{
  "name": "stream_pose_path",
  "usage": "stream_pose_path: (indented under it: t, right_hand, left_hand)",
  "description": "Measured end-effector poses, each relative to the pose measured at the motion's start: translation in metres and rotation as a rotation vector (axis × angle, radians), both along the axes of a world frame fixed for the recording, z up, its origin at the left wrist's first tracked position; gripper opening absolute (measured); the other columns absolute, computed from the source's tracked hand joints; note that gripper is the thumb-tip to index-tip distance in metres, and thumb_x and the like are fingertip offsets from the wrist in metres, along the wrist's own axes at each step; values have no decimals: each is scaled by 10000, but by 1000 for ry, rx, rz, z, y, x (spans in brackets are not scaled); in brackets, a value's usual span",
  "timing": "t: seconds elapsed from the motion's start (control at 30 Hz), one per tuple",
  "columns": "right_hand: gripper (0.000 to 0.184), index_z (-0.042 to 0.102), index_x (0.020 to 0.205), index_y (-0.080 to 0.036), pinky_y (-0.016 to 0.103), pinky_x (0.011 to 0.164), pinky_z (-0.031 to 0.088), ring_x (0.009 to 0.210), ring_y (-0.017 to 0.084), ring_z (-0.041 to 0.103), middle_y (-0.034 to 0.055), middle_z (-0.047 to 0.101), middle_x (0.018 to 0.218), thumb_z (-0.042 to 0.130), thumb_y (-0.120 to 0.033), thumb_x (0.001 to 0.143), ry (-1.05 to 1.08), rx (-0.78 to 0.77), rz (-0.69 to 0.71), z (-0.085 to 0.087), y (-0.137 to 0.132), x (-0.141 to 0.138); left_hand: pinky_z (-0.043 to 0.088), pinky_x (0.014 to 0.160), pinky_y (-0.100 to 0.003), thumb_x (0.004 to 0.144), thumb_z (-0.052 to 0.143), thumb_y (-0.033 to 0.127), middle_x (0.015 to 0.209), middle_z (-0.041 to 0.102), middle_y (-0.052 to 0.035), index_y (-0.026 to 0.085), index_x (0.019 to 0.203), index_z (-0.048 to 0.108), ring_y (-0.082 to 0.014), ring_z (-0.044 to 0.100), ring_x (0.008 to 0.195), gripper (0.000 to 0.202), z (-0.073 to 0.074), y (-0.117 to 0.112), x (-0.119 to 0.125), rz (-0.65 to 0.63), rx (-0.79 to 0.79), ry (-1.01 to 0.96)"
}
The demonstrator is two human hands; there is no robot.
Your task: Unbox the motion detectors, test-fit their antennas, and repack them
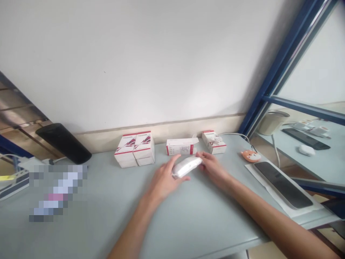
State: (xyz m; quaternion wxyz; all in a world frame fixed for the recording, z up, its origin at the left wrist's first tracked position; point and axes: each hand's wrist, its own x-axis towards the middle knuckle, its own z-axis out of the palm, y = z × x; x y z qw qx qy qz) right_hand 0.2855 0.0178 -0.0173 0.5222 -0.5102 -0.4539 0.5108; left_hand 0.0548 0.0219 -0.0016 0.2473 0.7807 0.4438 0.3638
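Both my hands hold a small white wrapped packet (186, 167) just above the pale grey table (113, 212). My left hand (164, 180) grips its near left end with thumb and fingers closed round it. My right hand (214, 169) pinches its right end. Directly behind the packet lies an open white and red box (181, 146) on its side. A stack of similar white and red boxes (135, 149) stands to the left, and one more box (214, 141) to the right.
A black cylinder (63, 142) lies at the back left by the wall. An orange fox-shaped case (250, 156) and a dark phone (283, 184) on white paper sit at the right edge. A blue frame (280, 68) bounds the right side. A blurred patch covers the left.
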Motion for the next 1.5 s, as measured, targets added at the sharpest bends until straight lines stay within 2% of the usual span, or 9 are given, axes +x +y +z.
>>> stream_pose_path:
  t: [0.3,0.43,0.63,0.77,0.9,1.03,1.27,1.37,1.5]
  right_hand:
    - [551,450,692,-242,307,588,308,653,166,396,-27,471,652,574,-724,928,-340,201,-90,5,0,-3]
    - [562,470,703,-237,303,590,317,624,155,407,-34,464,629,537,-736,954,-349,228,-60,13,-3,0]
    - [543,476,711,-235,303,621,353,623,149,424,-27,492,643,488,-686,1013,-292,280,-108,20,-10,-7]
    - [530,488,717,-240,309,636,371,647,161,441,-18,500,665,528,-690,994,-254,322,-173,19,-14,-14]
    - [468,548,806,-242,315,653,409,662,171,494,-10,549,691,575,-676,979,-148,297,-190,16,-16,-16]
    - [465,541,807,-241,311,628,422,625,159,505,-11,560,681,579,-671,980,-7,238,-119,13,-14,-14]
    - [471,584,800,-230,291,661,463,701,150,541,-3,598,784,810,-642,815,81,253,77,22,-17,-12]
    - [576,621,1195,-305,293,709,536,829,163,619,22,620,1097,894,-561,757,89,299,251,24,-24,-13]
    - [658,476,1523,-385,401,931,588,1088,227,665,79,593,1399,756,-465,933,-111,456,389,24,-29,-12]
  left_hand:
    - [408,425,-225,801,853,490,682,708,-3,198,1348,650,-129,569,444,653,23,-15,18,-88,-789,-659]
    - [507,499,-271,872,743,548,619,643,-14,138,1094,719,-148,584,483,468,29,-17,20,-146,-917,-772]
    - [534,623,-258,923,704,472,704,659,3,231,1361,617,-124,619,575,508,37,-24,25,-180,-1075,-1128]
    - [599,835,-347,880,725,487,936,763,-103,189,1150,721,-214,748,877,402,45,-32,22,-298,-1151,-1326]
    - [592,905,-389,782,821,356,1189,776,-138,189,989,741,-291,746,1070,277,47,-38,22,-293,-1000,-1169]
    - [461,539,-245,883,758,600,961,790,-108,178,932,696,-136,662,637,429,40,-36,29,-34,-913,-911]
    - [218,399,-189,871,555,839,525,521,50,201,843,615,-70,411,415,641,27,-25,29,138,-945,-838]
    - [178,390,-192,834,569,866,449,360,92,217,797,593,-72,324,385,651,29,-23,31,193,-967,-766]
    - [312,429,-211,824,600,850,605,581,21,218,927,681,-118,495,467,645,45,-4,41,240,-798,-567]
